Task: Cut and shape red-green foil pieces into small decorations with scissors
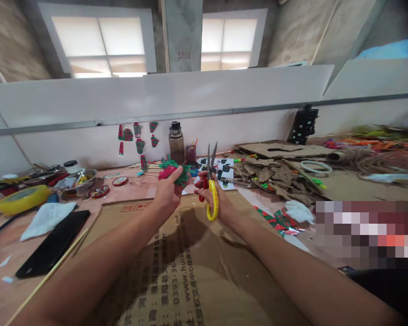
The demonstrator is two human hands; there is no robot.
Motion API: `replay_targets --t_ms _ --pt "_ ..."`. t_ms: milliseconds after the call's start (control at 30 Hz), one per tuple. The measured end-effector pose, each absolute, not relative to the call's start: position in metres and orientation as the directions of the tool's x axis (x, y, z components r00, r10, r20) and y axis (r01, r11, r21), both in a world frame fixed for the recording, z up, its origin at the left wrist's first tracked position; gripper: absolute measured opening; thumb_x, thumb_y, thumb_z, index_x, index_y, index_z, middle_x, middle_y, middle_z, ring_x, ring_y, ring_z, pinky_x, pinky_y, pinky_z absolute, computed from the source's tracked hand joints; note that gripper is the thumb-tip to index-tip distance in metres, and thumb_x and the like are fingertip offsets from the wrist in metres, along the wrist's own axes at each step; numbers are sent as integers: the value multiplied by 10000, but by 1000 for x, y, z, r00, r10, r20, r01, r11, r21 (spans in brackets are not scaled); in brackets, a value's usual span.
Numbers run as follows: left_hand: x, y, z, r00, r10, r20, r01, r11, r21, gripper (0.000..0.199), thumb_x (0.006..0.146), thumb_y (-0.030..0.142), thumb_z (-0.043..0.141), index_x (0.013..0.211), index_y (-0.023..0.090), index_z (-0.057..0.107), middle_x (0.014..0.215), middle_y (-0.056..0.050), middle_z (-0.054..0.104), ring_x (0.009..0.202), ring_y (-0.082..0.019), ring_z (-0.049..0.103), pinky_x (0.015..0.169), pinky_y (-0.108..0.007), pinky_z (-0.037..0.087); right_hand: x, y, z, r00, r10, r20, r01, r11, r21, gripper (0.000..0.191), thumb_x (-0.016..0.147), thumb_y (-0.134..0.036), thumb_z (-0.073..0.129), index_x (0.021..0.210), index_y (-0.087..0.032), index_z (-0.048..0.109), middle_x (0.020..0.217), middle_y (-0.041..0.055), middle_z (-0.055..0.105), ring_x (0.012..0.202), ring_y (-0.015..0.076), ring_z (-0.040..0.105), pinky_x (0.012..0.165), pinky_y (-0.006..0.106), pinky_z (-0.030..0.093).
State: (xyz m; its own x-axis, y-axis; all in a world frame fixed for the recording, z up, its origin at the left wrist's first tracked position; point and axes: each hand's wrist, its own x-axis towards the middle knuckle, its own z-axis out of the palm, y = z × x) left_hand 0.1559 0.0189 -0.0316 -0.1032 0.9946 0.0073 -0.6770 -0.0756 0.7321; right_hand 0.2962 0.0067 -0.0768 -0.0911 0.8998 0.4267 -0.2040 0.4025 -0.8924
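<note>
Pink-and-green craft piece (167,170) is held in your left hand (168,192), above the far edge of the printed cardboard sheet (122,276), near the middle of your view. Your left thumb lies along the piece and presses it, so this hand is closed on it; the fingers behind are mostly hidden. Your right hand (221,197) is just beside, and it grips a pair of scissors (212,199) with a yellow handle loop. The blades point upward and stand a little apart, in a narrow V, and they do not touch the piece. Something red (201,198) shows at your right fingers, but I cannot tell if it belongs to the scissors. Behind your hands there stand a drink bottle (176,142) and, next to it, a cup (191,155) with thin sticks inside. On the white wall panel (204,133), to the left of the bottle, you have several red-and-green cut pieces (128,134). At your left side lie a black phone (54,244), a crumpled white tissue (49,217) and a yellow tape roll (23,199). At your right, beyond the sheet, brown cord pieces (270,174) are heaped near a white ring (315,167).
</note>
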Motion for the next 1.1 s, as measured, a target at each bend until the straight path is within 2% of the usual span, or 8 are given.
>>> replay_targets --t_ms 67,167,300,433,633,800,933,1100 --pt "155 19 -19 -138 990 28 -679 -115 725 184 787 133 818 748 155 640 689 3 706 621 -129 688 646 -249 551 294 1 -73 -101 905 414 -132 400 -907 379 736 -366 729 1046 -270 535 854 -31 567 705 139 556 595 251 451" --pt "157 18 -2 -142 983 118 -665 -183 724 123 828 163 791 799 150 672 756 -17 742 688 -145 723 698 -265 582 293 -6 -69 -140 917 374 -71 367 -927 321 800 -461 700 1000 -256 556 743 -39 545 609 138 514 533 254 418" --pt "166 16 10 -141 974 177 -669 -225 708 74 850 170 771 846 154 699 827 -29 775 783 -172 754 778 -302 612 294 -8 -71 -162 925 344 -64 338 -939 377 842 -590 675 957 -250 560 633 -56 518 517 127 478 475 245 396" --pt "178 11 10 -165 975 148 -697 -221 683 73 874 155 739 816 141 697 814 -34 774 737 -155 743 766 -297 619 297 -5 -72 -167 916 365 -74 358 -931 452 878 -695 606 941 -250 550 594 -62 507 472 117 447 447 241 374" --pt "183 10 -6 -184 973 139 -700 -229 677 118 815 173 808 814 154 691 783 -22 760 739 -162 746 794 -311 627 297 -11 -63 -179 921 346 -49 342 -938 577 785 -826 600 846 -262 493 565 -64 463 427 115 399 419 259 338" --pt "182 11 -11 -207 973 104 -717 -223 660 131 817 140 797 772 144 674 782 -28 755 714 -145 729 786 -299 623 294 -17 -56 -171 931 322 -84 312 -946 596 747 -842 622 841 -269 489 548 -73 443 411 107 374 408 253 334" --pt "184 6 -8 -230 972 37 -746 -201 635 165 855 88 729 712 128 657 727 -29 734 678 -130 714 749 -278 613 294 -20 -53 -183 929 323 -55 318 -946 552 771 -806 632 785 -275 484 515 -60 451 419 113 379 409 250 330" --pt "186 2 -5 -230 973 29 -768 -200 608 148 855 87 718 721 118 663 719 -32 734 655 -132 706 726 -282 608 294 -16 -59 -191 917 350 -25 352 -936 575 781 -818 600 746 -265 449 511 -58 441 394 112 381 384 258 311"
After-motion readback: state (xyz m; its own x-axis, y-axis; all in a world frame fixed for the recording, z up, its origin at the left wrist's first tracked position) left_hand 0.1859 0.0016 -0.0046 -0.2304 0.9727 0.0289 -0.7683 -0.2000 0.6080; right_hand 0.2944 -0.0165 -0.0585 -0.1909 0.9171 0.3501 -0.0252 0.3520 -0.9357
